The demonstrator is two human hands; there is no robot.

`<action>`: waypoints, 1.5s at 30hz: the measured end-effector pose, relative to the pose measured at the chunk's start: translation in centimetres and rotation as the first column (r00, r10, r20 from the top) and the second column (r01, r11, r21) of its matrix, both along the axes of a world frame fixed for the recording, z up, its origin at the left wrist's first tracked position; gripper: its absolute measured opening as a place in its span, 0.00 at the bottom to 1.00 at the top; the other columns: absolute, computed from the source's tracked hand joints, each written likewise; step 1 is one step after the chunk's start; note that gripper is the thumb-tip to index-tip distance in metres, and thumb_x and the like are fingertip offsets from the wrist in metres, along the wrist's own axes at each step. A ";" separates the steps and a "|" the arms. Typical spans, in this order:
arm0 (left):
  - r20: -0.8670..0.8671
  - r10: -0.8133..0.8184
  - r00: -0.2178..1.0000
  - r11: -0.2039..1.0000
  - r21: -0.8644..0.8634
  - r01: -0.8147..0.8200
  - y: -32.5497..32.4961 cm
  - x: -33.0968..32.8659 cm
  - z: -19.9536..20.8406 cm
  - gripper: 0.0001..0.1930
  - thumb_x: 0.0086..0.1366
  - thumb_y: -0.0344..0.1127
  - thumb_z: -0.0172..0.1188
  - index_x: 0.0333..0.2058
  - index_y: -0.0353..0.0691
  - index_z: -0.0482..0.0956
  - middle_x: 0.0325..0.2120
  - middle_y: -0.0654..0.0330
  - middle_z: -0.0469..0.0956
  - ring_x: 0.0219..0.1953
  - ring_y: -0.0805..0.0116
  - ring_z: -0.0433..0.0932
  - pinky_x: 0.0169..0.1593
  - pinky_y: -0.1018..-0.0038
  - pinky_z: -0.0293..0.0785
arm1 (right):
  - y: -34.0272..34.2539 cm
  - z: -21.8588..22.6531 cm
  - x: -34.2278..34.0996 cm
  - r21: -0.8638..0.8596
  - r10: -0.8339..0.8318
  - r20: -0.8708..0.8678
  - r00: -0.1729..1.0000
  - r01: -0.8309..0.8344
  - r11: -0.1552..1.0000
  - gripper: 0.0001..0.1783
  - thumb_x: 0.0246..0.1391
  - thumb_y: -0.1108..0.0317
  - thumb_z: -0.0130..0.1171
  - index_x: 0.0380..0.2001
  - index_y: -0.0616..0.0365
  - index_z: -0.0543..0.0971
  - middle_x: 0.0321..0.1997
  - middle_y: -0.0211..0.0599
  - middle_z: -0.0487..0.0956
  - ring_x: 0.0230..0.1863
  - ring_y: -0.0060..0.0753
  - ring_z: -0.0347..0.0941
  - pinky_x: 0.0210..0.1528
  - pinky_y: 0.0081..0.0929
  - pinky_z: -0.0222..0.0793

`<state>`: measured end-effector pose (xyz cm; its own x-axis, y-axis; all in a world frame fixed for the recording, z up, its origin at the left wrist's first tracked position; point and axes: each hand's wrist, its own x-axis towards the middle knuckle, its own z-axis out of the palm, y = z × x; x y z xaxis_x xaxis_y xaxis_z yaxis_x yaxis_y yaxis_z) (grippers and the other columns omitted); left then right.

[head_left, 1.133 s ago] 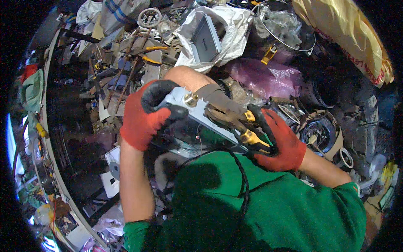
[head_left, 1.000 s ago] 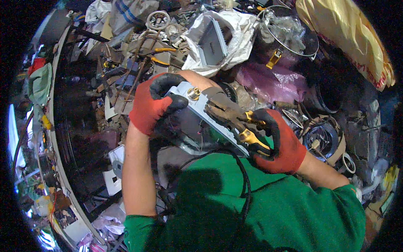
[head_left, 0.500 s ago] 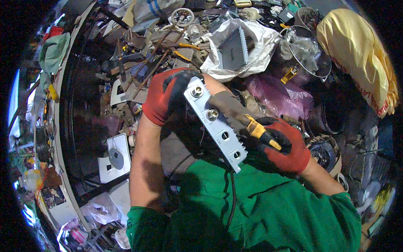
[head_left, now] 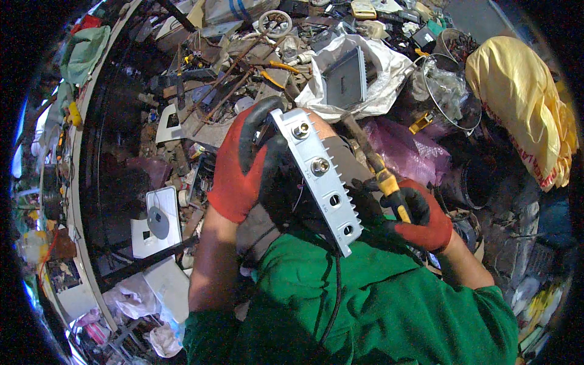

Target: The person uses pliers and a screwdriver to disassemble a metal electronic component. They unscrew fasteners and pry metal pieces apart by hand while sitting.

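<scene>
My left hand (head_left: 240, 173), in a red and black glove, grips the upper end of a silver finned metal housing (head_left: 325, 185). The housing tilts across my lap, with two brass-coloured threaded connectors and two round holes along its near face. My right hand (head_left: 432, 219), gloved alike, is closed around a yellow-and-black-handled tool (head_left: 387, 182). The tool's brown shaft points up and left, just right of the fins and apart from them. Its kind cannot be made out. A black cable (head_left: 337, 286) hangs below the housing over my green clothing.
Mixed scrap lies all around ahead of me. A white sack (head_left: 389, 76) holds a grey panel (head_left: 345, 79). To the right are a wire-rimmed bucket (head_left: 447, 91), a yellow sack (head_left: 517, 103) and pink plastic (head_left: 407, 149). A white plate (head_left: 164, 222) lies at left.
The housing has shifted slightly right and tilted a little more upright in my left hand. The tool's shaft has swung clear of the fins and now shows more sharply.
</scene>
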<state>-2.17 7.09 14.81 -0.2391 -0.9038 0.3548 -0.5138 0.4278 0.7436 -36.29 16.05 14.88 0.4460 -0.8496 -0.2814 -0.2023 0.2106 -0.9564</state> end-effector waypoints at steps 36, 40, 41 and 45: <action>-0.273 -0.241 0.932 0.923 0.234 0.307 -4.3 1.8 -0.8 0.33 0.65 0.55 0.55 0.59 0.35 0.70 0.57 0.52 0.72 0.60 0.61 0.69 0.64 0.65 0.62 | 0.6 2.9 4.0 -0.491 0.068 -0.638 0.767 -0.474 0.731 0.33 0.40 0.45 0.68 0.51 0.45 0.79 0.64 0.60 0.63 0.67 0.77 0.50 0.68 0.71 0.40; -0.285 -0.528 0.800 0.699 0.389 0.600 -9.9 3.9 -3.7 0.32 0.63 0.54 0.59 0.58 0.36 0.72 0.53 0.56 0.76 0.56 0.67 0.72 0.62 0.68 0.65 | 0.8 3.7 4.2 -0.472 0.127 -0.549 0.826 -0.432 0.769 0.36 0.40 0.46 0.69 0.54 0.47 0.76 0.65 0.59 0.63 0.67 0.77 0.51 0.69 0.68 0.40; -0.258 -0.571 0.779 0.612 0.499 0.613 -10.8 3.5 -3.9 0.31 0.62 0.51 0.60 0.58 0.36 0.72 0.52 0.57 0.77 0.55 0.67 0.73 0.61 0.68 0.65 | 1.0 3.6 4.0 -0.455 0.138 -0.513 0.847 -0.404 0.794 0.37 0.41 0.47 0.69 0.55 0.48 0.75 0.66 0.59 0.63 0.67 0.77 0.51 0.69 0.67 0.41; 0.094 -0.738 0.668 0.567 0.624 0.539 -12.1 1.3 -1.7 0.28 0.52 0.37 0.65 0.54 0.38 0.76 0.51 0.51 0.79 0.53 0.62 0.78 0.59 0.64 0.70 | 1.8 3.4 3.4 -0.465 0.124 -0.407 0.905 -0.322 0.825 0.38 0.41 0.49 0.70 0.55 0.52 0.73 0.65 0.58 0.64 0.68 0.71 0.54 0.70 0.64 0.41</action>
